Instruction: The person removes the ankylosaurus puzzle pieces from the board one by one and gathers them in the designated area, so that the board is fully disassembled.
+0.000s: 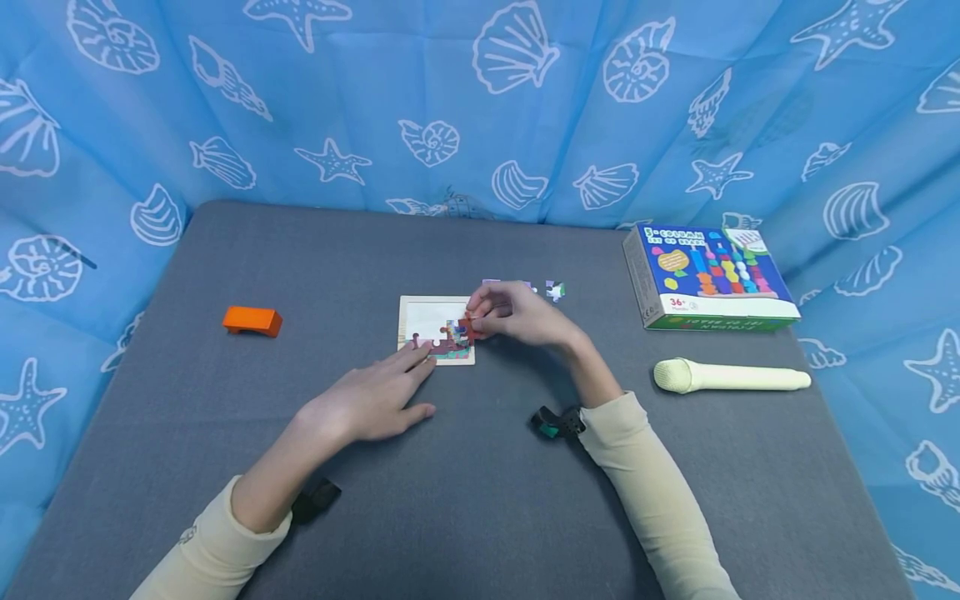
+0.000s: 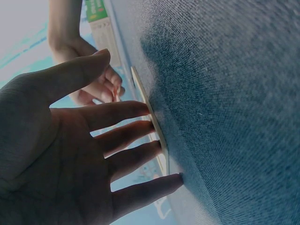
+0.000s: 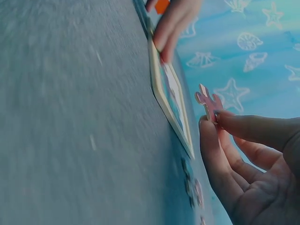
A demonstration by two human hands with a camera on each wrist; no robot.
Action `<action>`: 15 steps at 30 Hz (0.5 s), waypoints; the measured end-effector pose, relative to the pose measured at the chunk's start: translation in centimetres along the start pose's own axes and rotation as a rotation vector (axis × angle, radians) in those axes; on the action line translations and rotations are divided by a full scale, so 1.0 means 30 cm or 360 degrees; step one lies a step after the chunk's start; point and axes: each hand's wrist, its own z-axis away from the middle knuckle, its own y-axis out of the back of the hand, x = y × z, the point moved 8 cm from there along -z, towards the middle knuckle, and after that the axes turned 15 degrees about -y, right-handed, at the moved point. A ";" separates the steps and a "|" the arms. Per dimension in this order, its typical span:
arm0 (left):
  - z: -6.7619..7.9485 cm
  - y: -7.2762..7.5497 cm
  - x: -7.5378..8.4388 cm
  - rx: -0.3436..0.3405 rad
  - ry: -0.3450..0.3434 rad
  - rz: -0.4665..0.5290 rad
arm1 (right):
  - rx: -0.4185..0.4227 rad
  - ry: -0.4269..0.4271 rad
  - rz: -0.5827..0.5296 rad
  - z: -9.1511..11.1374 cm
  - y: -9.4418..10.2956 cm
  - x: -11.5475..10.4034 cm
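Pinched between thumb and fingertips, a puzzle piece (image 3: 209, 105) is up in the right hand (image 1: 517, 312), tilted and, by the right wrist view, apart from the puzzle tray (image 1: 402, 317), poised by its right edge! Left hand (image 1: 367, 400) is spread, fingers apart, fingertips touching the tray around its front left corner, and that tray lies near the middle of the tabletop (image 1: 465, 500), a little toward the back edge. Danger list, then: the pinch takes in only part of the piece, so a slip could drop it onto the joined pieces (image 1: 447, 354) along the tray's front edge; a crooked press might lever neighbours up; and if the left fingers push unevenly, the tray could skate sideways! Loose pieces (image 1: 555, 290) lie just beyond the right hand, toward the tabletop's back edge, where a careless knuckle could nudge them. Now the blind spots: the right hand covers the tray's back right corner and some of those loose pieces, the left fingertips mask the front left corner, the pinched piece's picture is too small to read from overhead, and in the left wrist view the tray is just a thin pale sliver behind the fingers
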 end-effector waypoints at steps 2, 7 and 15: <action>0.000 -0.001 0.000 -0.0003 0.0002 0.0001 | 0.0007 -0.0024 -0.0028 0.012 0.023 0.013; -0.001 -0.003 0.000 -0.0006 0.0008 0.0010 | 0.0059 -0.0067 -0.0046 0.040 0.089 0.050; 0.006 0.000 0.005 0.0012 -0.0015 0.0006 | 0.0157 -0.0128 -0.0040 0.074 0.184 0.111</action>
